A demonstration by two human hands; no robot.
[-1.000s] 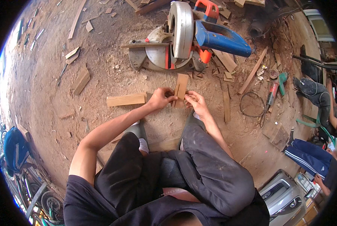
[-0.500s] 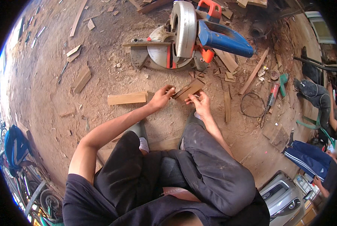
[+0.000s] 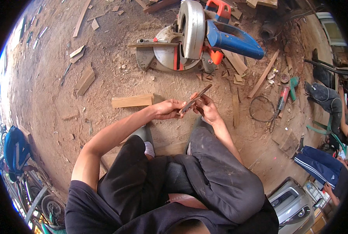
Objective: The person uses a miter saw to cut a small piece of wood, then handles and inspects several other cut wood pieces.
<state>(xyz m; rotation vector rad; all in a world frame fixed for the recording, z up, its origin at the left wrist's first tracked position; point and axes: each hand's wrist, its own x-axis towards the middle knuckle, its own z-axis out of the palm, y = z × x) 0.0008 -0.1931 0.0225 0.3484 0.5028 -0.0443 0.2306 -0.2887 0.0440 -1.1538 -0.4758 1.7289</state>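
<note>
A short, thin wooden piece (image 3: 199, 96) is held up between both hands, seen nearly edge-on and slanting up to the right. My left hand (image 3: 169, 109) pinches its lower end between thumb and fingers. My right hand (image 3: 208, 109) grips it from the right side, with some fingertips showing past its far side. Just left of my left hand lies a pale wooden block (image 3: 133, 101) on the dusty ground. Straight ahead stands a mitre saw (image 3: 168, 52) with a blue handle (image 3: 234, 40) and a silver blade guard (image 3: 193, 29).
Wood offcuts (image 3: 85, 80) and sawdust litter the ground. At the right lie a red and green angle grinder (image 3: 285, 93), its looped cable (image 3: 262, 111) and a long wooden strip (image 3: 264, 74). A bicycle (image 3: 33, 199) is at lower left. Other people (image 3: 318, 163) are at the far right.
The wooden piece has turned from showing its broad face to nearly edge-on. My left hand has moved right and slightly down onto its lower end.
</note>
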